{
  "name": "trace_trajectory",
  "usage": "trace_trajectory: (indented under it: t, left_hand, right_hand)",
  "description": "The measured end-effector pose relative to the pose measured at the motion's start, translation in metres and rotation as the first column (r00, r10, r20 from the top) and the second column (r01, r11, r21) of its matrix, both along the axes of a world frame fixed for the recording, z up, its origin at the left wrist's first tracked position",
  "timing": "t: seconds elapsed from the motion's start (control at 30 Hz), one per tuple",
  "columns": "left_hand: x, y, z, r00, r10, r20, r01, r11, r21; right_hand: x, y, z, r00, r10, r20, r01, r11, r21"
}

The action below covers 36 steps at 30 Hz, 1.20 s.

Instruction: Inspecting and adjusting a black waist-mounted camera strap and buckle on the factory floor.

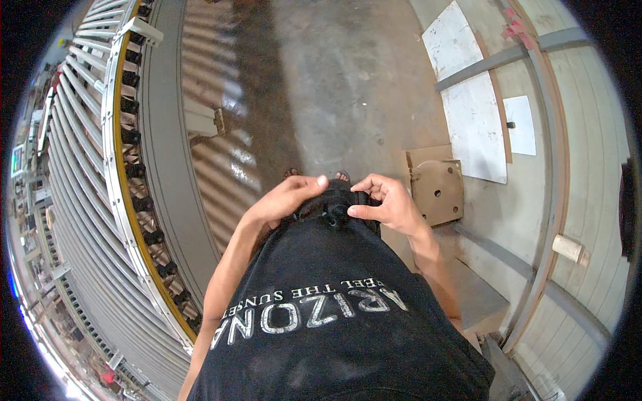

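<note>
Both of my hands are at my waist, close to the lower edge of my black T-shirt [301, 260]. My left hand [289, 198] is closed at the left side of the waist, its thumb pointing right; what its fingers hold is hidden. Opposite it, my right hand [389, 204] is curved, with thumb and forefinger apart and a gap between them. Between the hands lies a dark, bunched black thing [334, 204], possibly cloth or cord, too dark to make out. The right fingertips are beside it.
On the left runs a long roller conveyor [87, 180] with a yellow-edged metal rail [119, 147]. Brown concrete floor [341, 80] stretches ahead of my feet. To the right, a cardboard piece [438, 190] with holes and white sheets [473, 127] lean by a panelled wall [588, 174].
</note>
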<state>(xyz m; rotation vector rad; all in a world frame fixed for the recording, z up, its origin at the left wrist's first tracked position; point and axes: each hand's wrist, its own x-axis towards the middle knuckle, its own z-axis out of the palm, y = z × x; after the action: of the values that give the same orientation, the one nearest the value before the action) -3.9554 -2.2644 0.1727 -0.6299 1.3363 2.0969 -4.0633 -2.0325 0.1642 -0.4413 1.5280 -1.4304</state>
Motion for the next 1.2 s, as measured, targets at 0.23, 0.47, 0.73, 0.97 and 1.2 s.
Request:
trace_trajectory:
  t: [0.23, 0.47, 0.73, 0.97, 1.2]
  left_hand:
    - [-0.002, -0.003, -0.002, 0.980, 0.185, 0.074, -0.190, 0.980, 0.060]
    - [0.008, -0.027, -0.010, 0.751, 0.645, 0.143, -0.654, 0.756, 0.027]
    - [0.005, -0.007, -0.019, 0.930, 0.361, -0.065, -0.344, 0.921, 0.182]
    - [0.001, 0.013, -0.027, 0.940, -0.034, -0.341, 0.061, 0.996, 0.068]
    - [-0.005, 0.014, -0.034, 0.875, -0.248, -0.415, 0.209, 0.968, -0.138]
  right_hand:
    - [-0.011, -0.012, -0.005, 0.998, 0.014, 0.065, -0.016, 0.999, 0.034]
    - [-0.016, -0.002, -0.008, 0.970, -0.085, 0.229, 0.081, 0.996, 0.026]
    - [-0.020, 0.002, -0.008, 0.953, -0.095, 0.287, 0.107, 0.994, -0.026]
    - [-0.017, 0.002, -0.020, 0.923, -0.185, 0.337, 0.216, 0.975, -0.057]
    - [-0.012, 0.007, -0.019, 0.871, -0.328, 0.367, 0.361, 0.932, -0.024]
